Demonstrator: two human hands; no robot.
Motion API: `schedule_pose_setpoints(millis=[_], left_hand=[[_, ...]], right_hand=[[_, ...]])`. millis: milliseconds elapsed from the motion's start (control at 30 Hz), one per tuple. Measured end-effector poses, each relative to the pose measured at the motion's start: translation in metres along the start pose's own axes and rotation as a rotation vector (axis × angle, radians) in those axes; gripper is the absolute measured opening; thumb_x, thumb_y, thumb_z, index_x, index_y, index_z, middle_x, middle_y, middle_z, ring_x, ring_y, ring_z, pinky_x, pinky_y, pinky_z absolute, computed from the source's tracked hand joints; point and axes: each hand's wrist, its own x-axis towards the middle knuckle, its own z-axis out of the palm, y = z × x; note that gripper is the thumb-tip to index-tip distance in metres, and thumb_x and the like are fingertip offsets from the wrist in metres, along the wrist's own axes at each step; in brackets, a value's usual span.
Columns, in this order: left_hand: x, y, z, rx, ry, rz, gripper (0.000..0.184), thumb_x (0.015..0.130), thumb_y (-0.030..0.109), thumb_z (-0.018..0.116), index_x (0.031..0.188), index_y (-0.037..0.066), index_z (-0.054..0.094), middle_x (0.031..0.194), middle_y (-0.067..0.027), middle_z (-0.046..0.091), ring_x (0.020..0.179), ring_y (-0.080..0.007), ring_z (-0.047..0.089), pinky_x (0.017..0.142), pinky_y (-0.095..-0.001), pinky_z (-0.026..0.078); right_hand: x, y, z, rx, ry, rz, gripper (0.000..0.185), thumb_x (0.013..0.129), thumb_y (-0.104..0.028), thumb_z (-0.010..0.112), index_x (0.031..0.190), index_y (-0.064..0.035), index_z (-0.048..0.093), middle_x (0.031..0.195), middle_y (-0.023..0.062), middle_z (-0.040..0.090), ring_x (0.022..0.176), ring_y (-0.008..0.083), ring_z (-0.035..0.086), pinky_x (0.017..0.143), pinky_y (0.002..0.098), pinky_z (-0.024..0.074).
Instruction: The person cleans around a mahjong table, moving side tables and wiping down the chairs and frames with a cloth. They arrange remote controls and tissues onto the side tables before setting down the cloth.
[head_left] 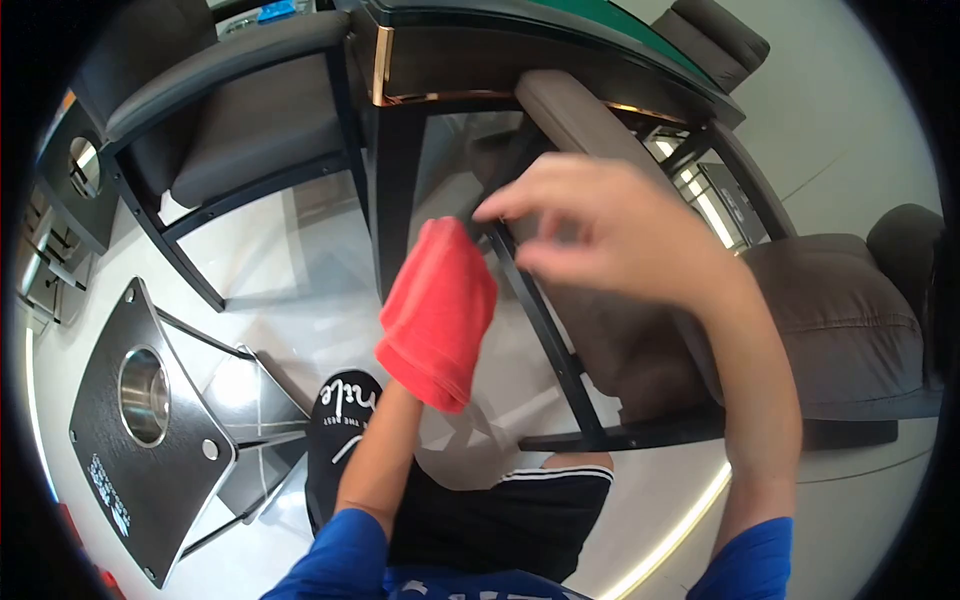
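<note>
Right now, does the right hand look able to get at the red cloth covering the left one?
Probably yes: the right hand is bare, with thumb and fingers parted, near the top of the red cloth. No object shows between them, though depth is hard to judge.

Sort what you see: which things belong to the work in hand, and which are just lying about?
In hand:
- red cloth, covering the left hand
- right hand, bare, near the cloth

Just about:
- black side table
- padded chairs
- green-topped table

Blue short-sleeved shirt (345,550), white lettering (475,594) across its front, black shorts (490,528), white hem stripes (560,473)
</note>
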Motion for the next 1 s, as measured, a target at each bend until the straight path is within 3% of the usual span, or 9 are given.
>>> schedule_pose_setpoints(millis=[100, 133, 267, 500, 567, 667, 1000], left_hand=[[-0.023, 0.011, -0.005, -0.044, -0.052, -0.01, 0.035, 0.094, 0.02, 0.054, 0.126, 0.011, 0.048, 0.125, -0.0091, 0.053, 0.115, -0.0228, 0.051, 0.096, -0.0372, 0.044], [-0.03, 0.02, -0.003, -0.071, -0.081, -0.026, 0.035, 0.094, 0.02, 0.054, 0.126, 0.011, 0.048, 0.125, -0.0091, 0.053, 0.114, -0.0227, 0.051, 0.096, -0.0372, 0.044], [-0.074, 0.027, -0.021, -0.181, -0.146, -0.067, 0.035, 0.093, 0.02, 0.055, 0.126, 0.01, 0.048, 0.125, -0.009, 0.053, 0.114, -0.0226, 0.052, 0.096, -0.0373, 0.044], [-0.08, 0.024, -0.031, -0.387, -0.252, -0.077, 0.036, 0.092, 0.02, 0.057, 0.126, 0.01, 0.048, 0.125, -0.009, 0.053, 0.114, -0.0224, 0.052, 0.096, -0.0374, 0.045], [-0.075, 0.019, -0.035, -0.446, -0.284, -0.073, 0.037, 0.091, 0.02, 0.058, 0.125, 0.01, 0.049, 0.125, -0.009, 0.053, 0.114, -0.0224, 0.052, 0.095, -0.0375, 0.045], [-0.077, 0.008, -0.045, -0.521, -0.34, -0.074, 0.037, 0.091, 0.02, 0.059, 0.125, 0.01, 0.049, 0.125, -0.009, 0.053, 0.114, -0.0223, 0.053, 0.095, -0.0375, 0.045], [-0.018, -0.001, -0.032, -0.852, -0.566, -0.03, 0.039, 0.089, 0.02, 0.061, 0.125, 0.01, 0.049, 0.125, -0.009, 0.053, 0.113, -0.022, 0.054, 0.095, -0.0377, 0.046]], right_hand=[[0.01, -0.006, 0.038, -0.237, -0.148, -0.228, 0.054, 0.067, -0.009, 0.074, 0.119, -0.0141, 0.06, 0.126, 0.0115, 0.052, 0.114, 0.0289, 0.051, 0.095, 0.0394, 0.0458], [0.011, -0.004, 0.048, -0.313, -0.158, -0.258, 0.06, 0.062, -0.01, 0.078, 0.119, -0.0172, 0.061, 0.126, 0.0109, 0.052, 0.121, 0.0307, 0.045, 0.102, 0.0402, 0.0412], [0.018, 0.002, 0.059, -0.314, -0.424, -0.152, 0.061, 0.061, -0.011, 0.079, 0.118, -0.0184, 0.061, 0.125, 0.011, 0.054, 0.126, 0.0295, 0.044, 0.104, 0.0402, 0.0398], [0.014, 0.006, 0.065, -0.312, -0.199, -0.339, 0.051, 0.066, -0.012, 0.076, 0.115, -0.0191, 0.064, 0.114, 0.0075, 0.059, 0.11, 0.0279, 0.055, 0.094, 0.0384, 0.045], [0.018, 0.004, 0.063, -0.189, -0.338, -0.214, 0.045, 0.069, -0.012, 0.074, 0.112, -0.0155, 0.063, 0.116, 0.0071, 0.058, 0.107, 0.0269, 0.055, 0.089, 0.0393, 0.0471], [0.018, 0.005, 0.065, -0.228, -0.339, -0.173, 0.043, 0.07, -0.012, 0.073, 0.111, -0.0122, 0.06, 0.112, 0.0054, 0.059, 0.101, 0.0254, 0.056, 0.086, 0.0384, 0.0474], [0.016, 0.007, 0.064, -0.237, -0.495, -0.084, 0.041, 0.07, -0.012, 0.069, 0.11, -0.0101, 0.059, 0.097, 0.0052, 0.062, 0.098, 0.0205, 0.057, 0.089, 0.0357, 0.0411]])
